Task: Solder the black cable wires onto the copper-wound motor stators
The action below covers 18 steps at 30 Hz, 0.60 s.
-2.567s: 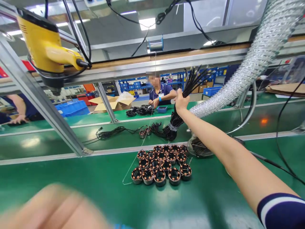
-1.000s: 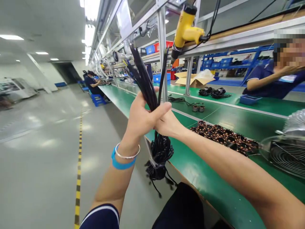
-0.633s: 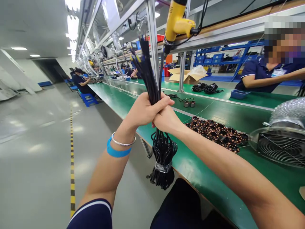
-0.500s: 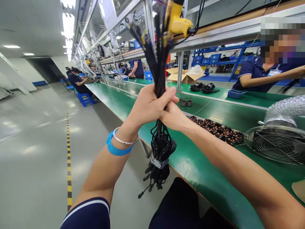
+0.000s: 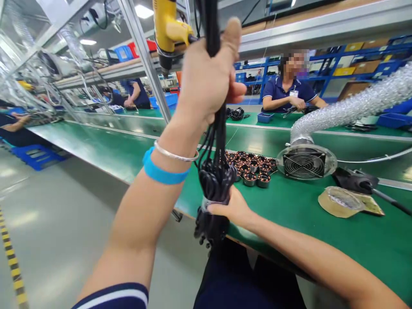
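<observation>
A bundle of black cables (image 5: 220, 133) hangs upright in front of me, over the front edge of the bench. My left hand (image 5: 206, 79) is wrapped round its upper part, thumb up; the top of the bundle runs out of view. Lower down, the cables are folded into loops and bound with a grey band (image 5: 209, 202). My right hand (image 5: 232, 208) grips the bundle at this band, its thumb across the front and its other fingers hidden behind. Small connector ends dangle below. Just beyond the bundle, several copper-wound motor stators (image 5: 252, 167) sit grouped on the green bench.
A round fan (image 5: 304, 165) with a silver duct (image 5: 347, 111) stands right of the stators. Nearer lie a tape roll (image 5: 340, 201) and a black tool (image 5: 355, 180). A yellow power tool (image 5: 167, 34) hangs at upper left. Across the bench (image 5: 106, 150) a co-worker (image 5: 288, 88) handles dark cables.
My left hand has risen along the bundle. The right hand has left its place beside it and moved down to the banded loops. My view has swung right.
</observation>
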Each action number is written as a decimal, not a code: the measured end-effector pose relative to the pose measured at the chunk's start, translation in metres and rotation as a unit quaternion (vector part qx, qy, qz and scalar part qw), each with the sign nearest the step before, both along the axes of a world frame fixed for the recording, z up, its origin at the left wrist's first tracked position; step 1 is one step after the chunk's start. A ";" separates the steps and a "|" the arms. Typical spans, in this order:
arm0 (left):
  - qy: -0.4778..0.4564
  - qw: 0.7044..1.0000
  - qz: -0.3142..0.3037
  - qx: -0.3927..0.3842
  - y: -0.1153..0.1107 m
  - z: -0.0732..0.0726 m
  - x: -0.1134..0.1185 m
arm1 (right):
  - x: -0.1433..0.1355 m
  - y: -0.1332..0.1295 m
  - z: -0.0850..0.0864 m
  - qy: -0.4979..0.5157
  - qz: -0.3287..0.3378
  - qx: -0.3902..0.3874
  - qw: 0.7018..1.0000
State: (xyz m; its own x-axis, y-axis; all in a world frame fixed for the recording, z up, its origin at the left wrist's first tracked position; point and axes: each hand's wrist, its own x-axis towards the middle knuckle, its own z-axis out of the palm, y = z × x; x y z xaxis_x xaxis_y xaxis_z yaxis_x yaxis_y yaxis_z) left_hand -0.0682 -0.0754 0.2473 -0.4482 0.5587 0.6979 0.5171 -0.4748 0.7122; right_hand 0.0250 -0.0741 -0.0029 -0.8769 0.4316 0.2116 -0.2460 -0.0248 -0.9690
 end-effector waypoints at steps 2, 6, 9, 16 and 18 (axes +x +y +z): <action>-0.014 0.995 -0.093 -0.027 0.010 -0.009 0.004 | 0.013 0.015 0.001 -0.008 0.067 -0.020 0.998; -0.106 0.967 -0.230 0.033 0.019 -0.027 -0.002 | 0.033 0.047 0.002 -0.054 0.166 -0.011 0.984; -0.191 0.957 -0.212 0.053 0.028 -0.033 -0.007 | 0.036 0.060 -0.005 -0.097 0.148 0.029 0.984; -0.151 0.984 -0.086 0.039 0.050 -0.040 0.010 | 0.066 0.062 0.014 -0.197 0.060 0.211 0.955; -0.131 0.991 -0.031 0.025 0.057 -0.044 0.017 | 0.084 0.044 0.040 -0.219 0.057 0.282 0.932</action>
